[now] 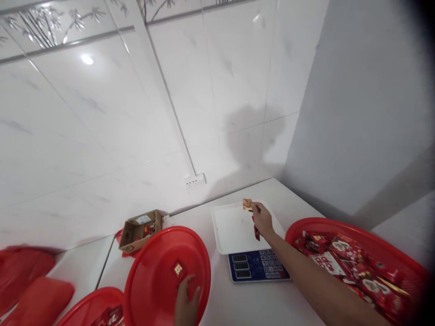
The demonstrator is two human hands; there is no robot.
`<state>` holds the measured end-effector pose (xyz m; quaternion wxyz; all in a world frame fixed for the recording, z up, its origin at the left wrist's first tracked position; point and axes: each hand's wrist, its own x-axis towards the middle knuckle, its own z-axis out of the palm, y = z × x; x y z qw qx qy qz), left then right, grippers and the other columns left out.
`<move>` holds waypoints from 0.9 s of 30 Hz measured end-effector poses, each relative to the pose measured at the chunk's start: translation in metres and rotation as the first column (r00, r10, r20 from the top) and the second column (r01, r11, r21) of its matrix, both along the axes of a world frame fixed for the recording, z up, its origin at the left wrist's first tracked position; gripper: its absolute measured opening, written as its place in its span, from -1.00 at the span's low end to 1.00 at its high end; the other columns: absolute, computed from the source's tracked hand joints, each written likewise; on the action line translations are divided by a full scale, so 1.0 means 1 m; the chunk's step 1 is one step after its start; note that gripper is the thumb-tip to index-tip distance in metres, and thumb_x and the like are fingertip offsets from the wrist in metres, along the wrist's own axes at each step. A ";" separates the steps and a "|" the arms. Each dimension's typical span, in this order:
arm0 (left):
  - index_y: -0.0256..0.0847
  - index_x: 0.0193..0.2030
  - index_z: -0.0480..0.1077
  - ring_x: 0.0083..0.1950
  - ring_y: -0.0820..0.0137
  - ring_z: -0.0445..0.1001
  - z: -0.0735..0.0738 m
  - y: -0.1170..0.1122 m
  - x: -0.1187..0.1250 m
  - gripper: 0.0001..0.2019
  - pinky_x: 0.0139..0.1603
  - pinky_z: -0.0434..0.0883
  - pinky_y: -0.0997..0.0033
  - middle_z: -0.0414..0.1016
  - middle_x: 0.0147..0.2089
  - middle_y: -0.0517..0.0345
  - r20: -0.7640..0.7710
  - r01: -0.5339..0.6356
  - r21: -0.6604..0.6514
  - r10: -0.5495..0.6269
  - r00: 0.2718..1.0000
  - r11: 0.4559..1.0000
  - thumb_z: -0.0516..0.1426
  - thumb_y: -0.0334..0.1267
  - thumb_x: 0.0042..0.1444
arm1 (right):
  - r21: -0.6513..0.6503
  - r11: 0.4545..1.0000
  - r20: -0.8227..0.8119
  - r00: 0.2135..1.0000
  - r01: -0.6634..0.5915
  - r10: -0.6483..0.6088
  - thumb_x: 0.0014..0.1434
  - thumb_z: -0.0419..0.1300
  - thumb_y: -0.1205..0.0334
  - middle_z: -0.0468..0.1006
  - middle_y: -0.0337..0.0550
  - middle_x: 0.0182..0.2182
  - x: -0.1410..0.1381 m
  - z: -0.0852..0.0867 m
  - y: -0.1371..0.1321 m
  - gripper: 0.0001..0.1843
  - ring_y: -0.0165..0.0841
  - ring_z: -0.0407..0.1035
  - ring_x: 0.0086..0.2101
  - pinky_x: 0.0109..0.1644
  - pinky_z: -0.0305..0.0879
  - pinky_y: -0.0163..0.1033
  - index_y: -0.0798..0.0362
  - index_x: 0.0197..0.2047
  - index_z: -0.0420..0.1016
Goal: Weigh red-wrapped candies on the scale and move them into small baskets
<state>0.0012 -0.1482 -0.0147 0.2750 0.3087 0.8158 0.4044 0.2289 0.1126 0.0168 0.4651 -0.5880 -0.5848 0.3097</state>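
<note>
Over the white tray [234, 226] of a digital scale [249, 267], my right hand [263, 220] pinches a small gold-and-red packet [247, 204] at its fingertips. A dark red packet [256, 230] hangs just below that hand, partly hidden by it. On the left, my left hand [187, 302] reaches into a large red plastic basket [146, 280], thumb and fingers apart. Just beyond those fingertips is a small red packet with a gold label [178, 270]; whether they touch it I cannot tell.
At right a red basket [306, 222] holds many red wrapped packets [343, 262]. A cardboard box [132, 233] with red packets stands behind the left basket. Another red basket [91, 303] sits lower left, near red bags [47, 296]. A wall with a power socket [195, 181] backs the white table.
</note>
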 end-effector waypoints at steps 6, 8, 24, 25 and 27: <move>-0.41 0.11 0.20 0.24 0.19 0.14 0.009 -0.020 0.020 -0.43 0.24 0.08 0.29 0.23 0.19 -0.17 -0.074 0.220 -0.148 -0.233 0.970 0.964 0.06 -0.23 -0.09 | -0.101 0.932 -0.331 0.895 -0.348 0.298 0.09 -0.01 -0.06 0.41 -0.27 -0.61 -0.072 0.039 -0.069 -0.60 -0.45 0.19 -0.64 -0.54 0.17 -0.34 0.09 -0.26 0.41; -0.44 0.18 0.12 0.27 0.20 0.08 0.010 -0.027 0.030 -0.38 0.26 0.02 0.29 0.16 0.24 -0.17 -0.073 0.307 -0.218 -0.330 0.941 0.926 0.05 -0.28 -0.09 | -0.120 0.903 -0.394 0.855 -0.412 0.338 0.09 -0.01 -0.05 0.43 -0.25 -0.58 -0.103 0.044 -0.092 -0.62 -0.43 0.24 -0.60 -0.49 0.21 -0.32 0.09 -0.27 0.41; -0.39 0.24 0.04 0.26 0.15 0.08 0.014 -0.052 0.031 -0.35 0.23 -0.01 0.20 0.12 0.26 -0.18 -0.181 0.418 -0.381 -0.510 0.841 0.825 0.02 -0.35 -0.06 | -0.428 0.575 -0.542 0.707 -0.697 0.453 0.04 0.05 -0.16 0.47 0.03 -0.11 -0.054 0.010 -0.145 -0.39 -0.27 0.40 -0.19 -0.08 0.28 -0.10 0.08 0.05 0.26; -0.40 0.24 0.04 0.25 0.14 0.10 0.011 -0.051 0.028 -0.35 0.22 0.02 0.19 0.13 0.26 -0.20 -0.184 0.428 -0.386 -0.523 0.832 0.817 0.02 -0.36 -0.06 | -0.422 0.627 -0.497 0.745 -0.655 0.444 0.04 0.06 -0.14 0.49 0.00 -0.15 -0.032 0.006 -0.144 -0.41 -0.29 0.41 -0.22 -0.10 0.30 -0.12 0.07 0.03 0.28; -0.41 0.24 0.04 0.24 0.13 0.13 0.004 -0.049 0.023 -0.36 0.21 0.06 0.18 0.15 0.24 -0.21 -0.203 0.446 -0.389 -0.547 0.813 0.806 0.01 -0.36 -0.05 | -0.394 0.744 -0.382 0.833 -0.539 0.401 0.04 0.04 -0.10 0.50 -0.05 -0.20 0.016 -0.004 -0.142 -0.46 -0.30 0.42 -0.26 -0.11 0.31 -0.14 0.07 0.00 0.30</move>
